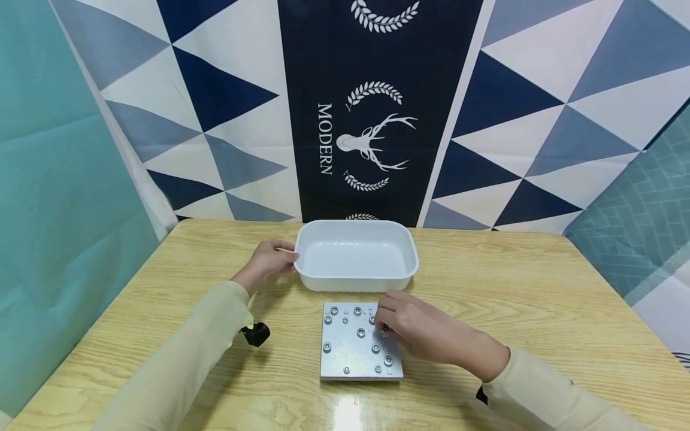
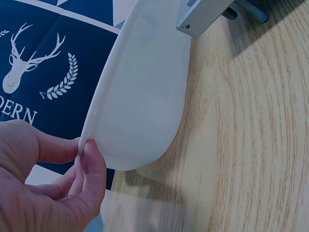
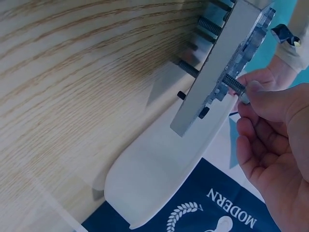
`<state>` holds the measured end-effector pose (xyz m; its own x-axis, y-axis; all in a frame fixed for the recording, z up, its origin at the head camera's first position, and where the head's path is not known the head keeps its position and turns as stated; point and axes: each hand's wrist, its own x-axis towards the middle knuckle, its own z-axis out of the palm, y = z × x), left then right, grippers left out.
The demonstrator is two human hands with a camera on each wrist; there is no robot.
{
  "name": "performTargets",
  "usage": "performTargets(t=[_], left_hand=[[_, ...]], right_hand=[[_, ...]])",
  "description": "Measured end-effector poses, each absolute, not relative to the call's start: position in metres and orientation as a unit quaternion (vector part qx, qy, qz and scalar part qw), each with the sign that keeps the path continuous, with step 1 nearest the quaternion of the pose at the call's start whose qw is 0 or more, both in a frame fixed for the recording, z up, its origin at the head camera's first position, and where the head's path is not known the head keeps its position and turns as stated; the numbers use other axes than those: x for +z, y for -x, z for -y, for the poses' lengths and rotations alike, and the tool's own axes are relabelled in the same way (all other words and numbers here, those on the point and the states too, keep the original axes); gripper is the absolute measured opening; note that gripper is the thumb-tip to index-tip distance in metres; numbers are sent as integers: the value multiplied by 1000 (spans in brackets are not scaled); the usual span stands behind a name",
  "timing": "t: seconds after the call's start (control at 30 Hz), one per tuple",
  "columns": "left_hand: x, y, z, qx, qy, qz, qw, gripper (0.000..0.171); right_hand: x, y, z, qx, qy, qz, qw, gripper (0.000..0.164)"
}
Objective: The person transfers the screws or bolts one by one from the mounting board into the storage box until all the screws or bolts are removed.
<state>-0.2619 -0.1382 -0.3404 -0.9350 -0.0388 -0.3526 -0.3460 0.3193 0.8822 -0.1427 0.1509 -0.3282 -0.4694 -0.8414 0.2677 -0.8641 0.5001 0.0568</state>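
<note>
At the left end of a white plastic basin (image 1: 356, 284), my left hand (image 1: 269, 258) pinches the rim between thumb and fingers, as the left wrist view shows. My right hand (image 1: 420, 326) is over the right side of a square metal plate (image 1: 345, 356) set with several socket-head bolts. Between its thumb and index finger it pinches a bolt (image 3: 233, 84) by the head. The threaded shank of that bolt points at the plate's top face, with much of its thread showing. Other bolt shanks (image 3: 186, 67) stick out of the plate's underside.
The basin stands just behind the plate on a wood-grain table (image 1: 512, 287). A patterned cloth (image 1: 377, 120) with a deer print hangs behind the table's back edge. Black wrist devices (image 1: 256, 334) are worn near both sleeves.
</note>
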Motion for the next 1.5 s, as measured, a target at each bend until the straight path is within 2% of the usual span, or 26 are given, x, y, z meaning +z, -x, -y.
performTargets(t=[0.43,1.23,1.5], left_hand=[[-338,260,137,567,120,-804,133,35],[-340,260,137,572,124,-801,126,34],[-341,260,138,572,122,-802,125,34]], right_hand=[[-329,143,-151,45,-502,852,142,16],[-317,144,-148,42,-499,857,126,17],[-310,152,-144,24,-504,851,145,17]])
